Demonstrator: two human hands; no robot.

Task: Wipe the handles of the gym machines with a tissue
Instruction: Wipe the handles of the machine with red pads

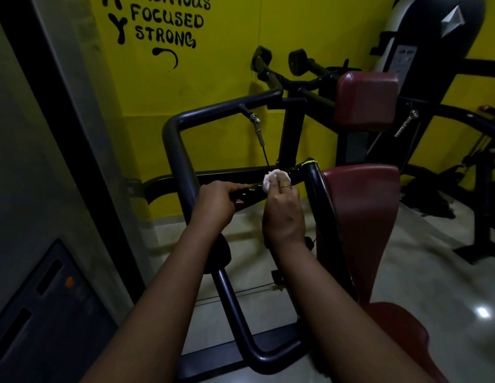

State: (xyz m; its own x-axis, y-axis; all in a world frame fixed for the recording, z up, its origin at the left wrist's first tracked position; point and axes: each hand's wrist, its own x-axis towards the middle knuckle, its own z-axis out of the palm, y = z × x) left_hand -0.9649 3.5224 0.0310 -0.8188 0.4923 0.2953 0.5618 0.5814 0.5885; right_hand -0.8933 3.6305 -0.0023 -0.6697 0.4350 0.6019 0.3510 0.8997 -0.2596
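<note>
In the head view the wiping is under way on one grip. The right hand [282, 208] presses a crumpled white tissue [271, 179] against the short black glossy handle bar [251, 192] that runs between the machine's tubes, its fingers closed around the wad and a thin gold ring on one finger. The left hand [216, 203] is clenched around the same bar just beside the tissue, apparently steadying it. I judge this handle partly done at best: the tissue sits near its right end, and the stretch under the left hand cannot be reached until that hand shifts. The pair of black rubber-capped handles [279, 60] further back, near the yellow painted wall [213, 84], appear untouched, so most of the task seems left.

The bent dark steel frame tube [180, 150] is round, smooth and matte. The maroon padded seat back [362, 205] looks like slightly shiny vinyl. The pale polished floor [448, 286] reflects a light.
</note>
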